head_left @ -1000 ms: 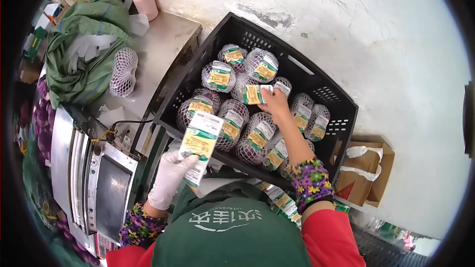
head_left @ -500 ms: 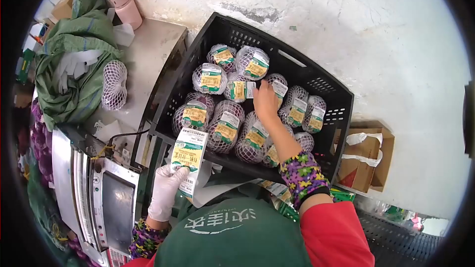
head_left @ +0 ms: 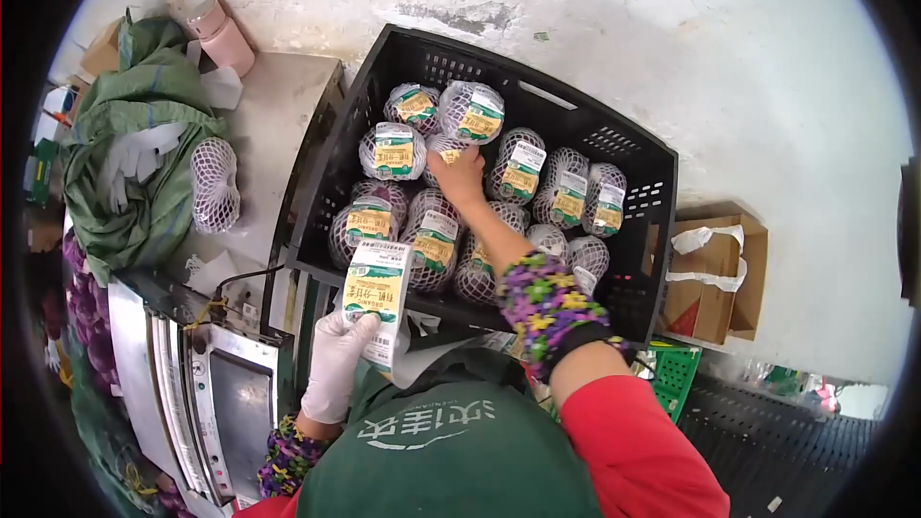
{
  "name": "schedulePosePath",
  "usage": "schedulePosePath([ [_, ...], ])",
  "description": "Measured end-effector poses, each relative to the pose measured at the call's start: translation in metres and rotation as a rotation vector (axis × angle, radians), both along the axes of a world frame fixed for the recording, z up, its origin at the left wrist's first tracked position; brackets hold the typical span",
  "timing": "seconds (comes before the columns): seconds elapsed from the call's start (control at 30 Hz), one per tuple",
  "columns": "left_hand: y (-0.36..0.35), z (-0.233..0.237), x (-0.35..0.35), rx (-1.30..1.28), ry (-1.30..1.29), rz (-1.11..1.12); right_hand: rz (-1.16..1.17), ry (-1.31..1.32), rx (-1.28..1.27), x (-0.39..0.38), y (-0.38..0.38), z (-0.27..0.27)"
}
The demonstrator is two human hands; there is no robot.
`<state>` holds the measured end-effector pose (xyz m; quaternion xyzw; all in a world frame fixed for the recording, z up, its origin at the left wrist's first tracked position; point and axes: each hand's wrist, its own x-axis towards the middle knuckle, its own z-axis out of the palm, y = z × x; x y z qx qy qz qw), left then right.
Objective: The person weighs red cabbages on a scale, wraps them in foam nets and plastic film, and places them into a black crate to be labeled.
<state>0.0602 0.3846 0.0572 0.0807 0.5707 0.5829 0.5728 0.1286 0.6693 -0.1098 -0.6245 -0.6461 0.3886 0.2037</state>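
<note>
My left hand (head_left: 336, 364), in a white glove, grips a strip of printed labels (head_left: 376, 293) in white, green and yellow. The strip hangs in front of the near side of a black plastic crate (head_left: 408, 46). Inside the crate, my bare right hand (head_left: 460, 176) has its fingers curled against a foam-netted produce pack (head_left: 442, 148), partly covering its label. Around it lie several more packs in white foam net, such as a labelled pack (head_left: 518, 171) to the right. Dark purple shows through some nets. My right forearm hides part of the near row.
On the metal table at left lie a green woven sack (head_left: 144, 86), a loose foam net (head_left: 215, 186) and a pink bottle (head_left: 223, 38). A machine with a dark panel (head_left: 240, 412) stands below. A cardboard box (head_left: 710, 278) is right of the crate.
My right hand has moved left, from the pack now showing its label to the one beside it. My left hand still holds the label strip, slightly further right. The view has shifted a little.
</note>
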Motion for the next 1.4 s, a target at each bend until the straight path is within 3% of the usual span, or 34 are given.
schedulePosePath([
  [0.07,0.000,0.003,0.001,0.089,-0.084,-0.017,0.113,-0.035,-0.047,0.028,-0.004,0.021],
  [0.13,-0.003,-0.003,0.003,0.135,-0.073,-0.045,0.379,-0.028,0.255,0.058,-0.023,0.041],
  [0.2,-0.004,-0.009,0.005,0.144,-0.032,-0.081,0.416,0.366,-0.034,0.083,-0.061,0.099],
  [0.27,-0.002,-0.013,0.010,0.214,-0.007,-0.230,0.447,0.640,-0.492,0.114,-0.103,0.160],
  [0.33,-0.001,-0.019,0.020,0.217,0.041,-0.315,0.520,0.549,-0.430,0.132,-0.143,0.166],
  [0.4,0.001,-0.016,0.032,0.273,0.283,-0.547,0.311,0.616,-0.538,0.144,-0.175,0.200],
  [0.43,-0.002,-0.022,0.035,0.253,0.129,-0.682,0.222,0.683,-0.500,0.149,-0.186,0.202],
  [0.47,-0.003,-0.022,0.040,0.255,0.135,-0.701,0.207,0.694,-0.489,0.155,-0.195,0.201],
  [0.53,0.003,-0.008,0.055,0.395,0.355,-0.591,0.205,0.516,-0.192,0.170,-0.209,0.195],
  [0.6,0.013,0.021,0.076,0.421,0.085,-0.358,0.272,0.411,-0.051,0.189,-0.221,0.184],
  [0.67,0.013,0.016,0.089,0.350,0.054,-0.490,0.333,0.375,0.001,0.203,-0.236,0.178],
  [0.7,0.015,0.029,0.106,0.184,0.135,-0.478,0.280,0.443,-0.021,0.210,-0.246,0.174],
  [0.73,0.014,0.023,0.121,0.180,0.133,-0.505,0.252,0.445,-0.020,0.229,-0.250,0.171],
  [0.8,0.013,0.008,0.152,0.177,0.132,-0.442,0.283,0.247,0.141,0.276,-0.252,0.164],
  [0.83,0.012,0.011,0.168,0.177,0.133,-0.455,0.124,0.258,0.141,0.306,-0.252,0.149],
  [0.87,0.010,0.008,0.182,0.169,0.135,-0.488,-0.076,0.147,0.162,0.341,-0.251,0.125],
  [0.9,0.009,0.004,0.194,0.183,0.155,-0.550,-0.173,-0.077,0.365,0.376,-0.251,0.098],
  [0.93,0.007,0.001,0.209,0.199,0.175,-0.605,-0.219,-0.292,0.561,0.411,-0.252,0.077],
  [0.97,0.009,-0.001,0.226,0.064,0.274,-0.695,-0.242,-0.508,0.598,0.439,-0.258,0.056],
  [1.0,0.012,-0.006,0.244,0.054,0.278,-0.709,-0.254,-0.505,0.585,0.460,-0.270,0.038],
  [1.07,0.020,-0.028,0.279,0.138,0.373,-0.883,-0.151,-0.381,0.045,0.486,-0.294,0.013],
  [1.1,0.026,-0.040,0.297,0.149,0.375,-0.895,-0.067,-0.411,-0.011,0.488,-0.304,0.024],
  [1.17,0.042,-0.076,0.324,0.158,0.411,-0.948,-0.081,-0.382,0.066,0.499,-0.339,0.025],
  [1.2,0.052,-0.086,0.340,0.191,0.618,-1.000,-0.087,-0.371,0.158,0.508,-0.355,0.026],
  [1.3,0.076,-0.123,0.375,0.161,0.725,-1.163,-0.067,-0.474,0.105,0.535,-0.392,0.054],
  [1.4,0.082,-0.152,0.401,0.206,0.785,-1.264,-0.204,-0.358,-0.039,0.552,-0.415,0.064],
])
